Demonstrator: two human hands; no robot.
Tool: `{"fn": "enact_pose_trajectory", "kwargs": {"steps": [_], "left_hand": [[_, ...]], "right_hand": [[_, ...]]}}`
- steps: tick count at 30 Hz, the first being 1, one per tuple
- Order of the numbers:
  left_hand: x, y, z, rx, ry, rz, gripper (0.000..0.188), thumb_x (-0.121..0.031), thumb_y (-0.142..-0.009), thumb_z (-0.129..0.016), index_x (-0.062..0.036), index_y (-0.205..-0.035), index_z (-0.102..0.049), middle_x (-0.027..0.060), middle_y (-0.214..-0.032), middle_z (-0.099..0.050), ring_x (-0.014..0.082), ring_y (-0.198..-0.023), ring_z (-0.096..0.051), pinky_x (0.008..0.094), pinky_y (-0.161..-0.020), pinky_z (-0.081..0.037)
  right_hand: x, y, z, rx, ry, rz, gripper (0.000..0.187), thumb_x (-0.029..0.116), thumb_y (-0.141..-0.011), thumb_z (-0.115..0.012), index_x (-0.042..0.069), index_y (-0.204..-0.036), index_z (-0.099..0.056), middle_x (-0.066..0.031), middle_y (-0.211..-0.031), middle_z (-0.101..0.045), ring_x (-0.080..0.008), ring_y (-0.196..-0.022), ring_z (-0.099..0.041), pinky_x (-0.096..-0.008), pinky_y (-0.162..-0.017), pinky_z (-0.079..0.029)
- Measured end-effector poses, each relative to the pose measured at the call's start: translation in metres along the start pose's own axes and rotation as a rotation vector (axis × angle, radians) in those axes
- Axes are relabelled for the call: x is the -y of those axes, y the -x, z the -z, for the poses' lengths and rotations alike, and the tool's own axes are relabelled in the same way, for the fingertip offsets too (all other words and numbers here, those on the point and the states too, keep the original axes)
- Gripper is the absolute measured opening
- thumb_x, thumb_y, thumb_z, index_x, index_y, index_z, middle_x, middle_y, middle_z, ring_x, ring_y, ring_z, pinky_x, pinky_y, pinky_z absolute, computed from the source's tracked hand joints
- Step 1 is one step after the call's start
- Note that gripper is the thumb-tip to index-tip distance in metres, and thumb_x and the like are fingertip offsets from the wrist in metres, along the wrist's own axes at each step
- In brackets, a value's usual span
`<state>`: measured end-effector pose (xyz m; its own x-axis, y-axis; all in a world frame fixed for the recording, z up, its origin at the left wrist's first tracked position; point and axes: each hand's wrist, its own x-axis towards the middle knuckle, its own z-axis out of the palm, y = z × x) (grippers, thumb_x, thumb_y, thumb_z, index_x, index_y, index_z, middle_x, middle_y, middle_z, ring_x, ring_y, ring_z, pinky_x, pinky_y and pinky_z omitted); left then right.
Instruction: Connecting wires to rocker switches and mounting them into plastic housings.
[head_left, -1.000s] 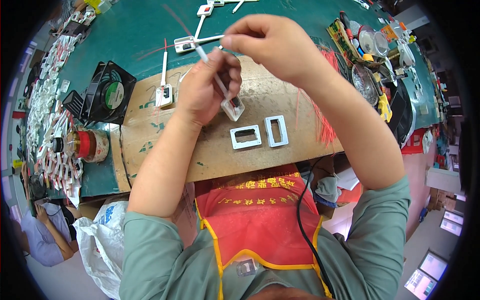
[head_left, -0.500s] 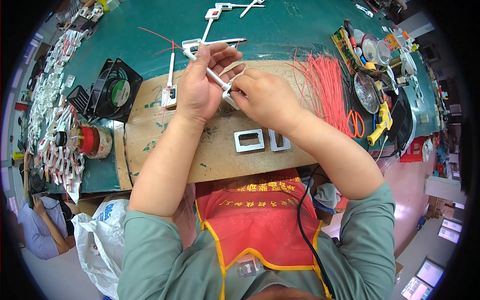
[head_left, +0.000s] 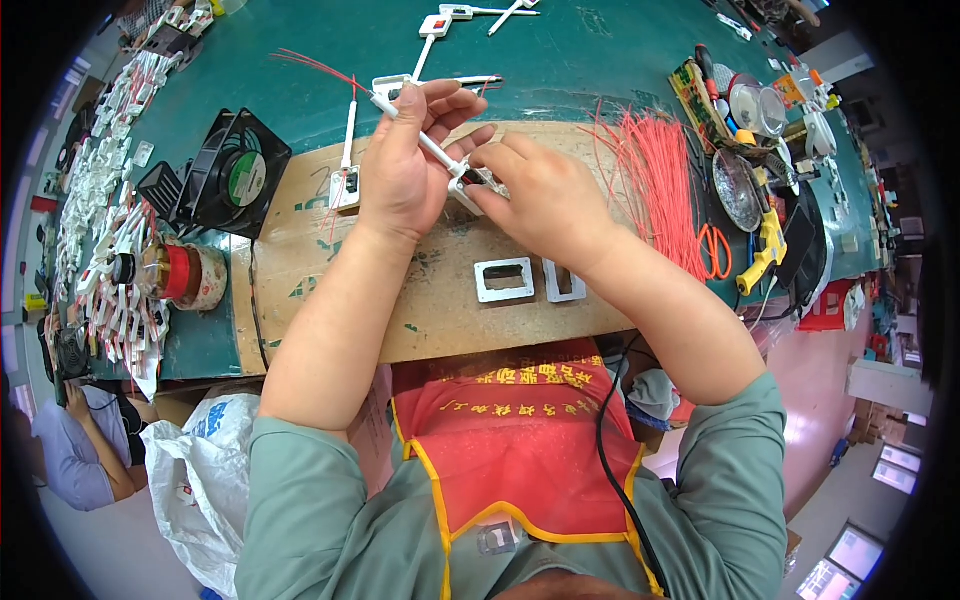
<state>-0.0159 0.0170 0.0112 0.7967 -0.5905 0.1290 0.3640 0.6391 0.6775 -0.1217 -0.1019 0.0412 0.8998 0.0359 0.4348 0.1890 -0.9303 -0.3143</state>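
Observation:
My left hand (head_left: 405, 170) is palm up, with its thumb and fingers closed around a white plastic tube-handled housing (head_left: 432, 150). The tube slants from upper left down to a boxy head (head_left: 463, 197) at the lower right. My right hand (head_left: 545, 195) pinches at that head, where a small dark part (head_left: 473, 177) shows by its fingertips. My fingers hide the rest of the head. Just left of my left hand lies another white housing (head_left: 345, 188) with a dark insert and red wires. Beyond my fingers rests one more white housing (head_left: 388, 86).
Two white rectangular frames (head_left: 504, 280) lie on the brown board (head_left: 420, 330). A bundle of red wires (head_left: 655, 190), orange-handled scissors (head_left: 714, 250) and a yellow glue gun (head_left: 765, 255) are at right. To the left stand a black fan (head_left: 235, 175) and many white housings (head_left: 125, 320).
The small dark part at the housing's head now shows by my right fingertips. My right hand has shifted slightly; my left keeps its hold. The whole view has moved a little.

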Motion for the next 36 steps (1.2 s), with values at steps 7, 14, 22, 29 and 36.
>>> {"fn": "enact_pose_trajectory", "kwargs": {"steps": [7,14,22,29,36], "left_hand": [[0.002,0.003,-0.006,-0.033,-0.082,-0.017,0.039,-0.038,-0.098,-0.046,-0.0014,-0.109,-0.055,0.0137,-0.105,-0.060,0.0262,-0.106,-0.056,0.0479,-0.093,-0.047],[0.005,0.004,-0.006,-0.047,-0.196,-0.099,0.037,-0.038,-0.096,-0.050,-0.0031,-0.106,-0.055,0.0132,-0.104,-0.061,0.0253,-0.104,-0.057,0.0467,-0.091,-0.048],[0.003,0.004,-0.009,-0.124,-0.250,-0.173,0.034,-0.038,-0.096,-0.051,-0.0054,-0.101,-0.059,0.0073,-0.102,-0.062,0.0175,-0.100,-0.058,0.0371,-0.088,-0.049],[-0.011,-0.004,0.001,-0.175,-0.427,-0.103,0.033,-0.034,-0.098,-0.048,-0.0029,-0.103,-0.058,0.0096,-0.103,-0.061,0.0210,-0.102,-0.058,0.0404,-0.087,-0.051],[-0.022,-0.011,0.008,-0.237,-0.580,-0.154,0.032,-0.032,-0.098,-0.049,-0.0013,-0.102,-0.059,0.0091,-0.102,-0.061,0.0196,-0.099,-0.059,0.0367,-0.084,-0.052]], "right_hand": [[-0.002,-0.002,-0.013,0.037,0.085,0.038,0.012,0.017,-0.077,-0.064,0.005,-0.081,-0.062,-0.0119,-0.084,-0.063,-0.0295,-0.071,-0.065,-0.0405,-0.060,-0.053],[0.006,0.000,-0.023,-0.033,0.180,0.052,0.012,0.016,-0.076,-0.064,0.008,-0.071,-0.056,-0.0079,-0.071,-0.055,-0.0266,-0.064,-0.062,-0.0385,-0.054,-0.051],[0.005,-0.003,-0.029,-0.105,0.142,0.075,0.011,0.015,-0.075,-0.063,0.008,-0.072,-0.055,-0.0075,-0.070,-0.054,-0.0269,-0.063,-0.061,-0.0387,-0.053,-0.051],[0.018,-0.005,-0.025,-0.034,0.110,0.060,0.010,0.015,-0.076,-0.061,0.006,-0.074,-0.058,-0.0100,-0.074,-0.059,-0.0287,-0.065,-0.063,-0.0399,-0.056,-0.052],[0.025,-0.006,-0.031,0.115,0.067,-0.031,0.014,0.018,-0.077,-0.060,0.004,-0.075,-0.061,-0.0131,-0.076,-0.061,-0.0314,-0.068,-0.064,-0.0424,-0.061,-0.053]]}}
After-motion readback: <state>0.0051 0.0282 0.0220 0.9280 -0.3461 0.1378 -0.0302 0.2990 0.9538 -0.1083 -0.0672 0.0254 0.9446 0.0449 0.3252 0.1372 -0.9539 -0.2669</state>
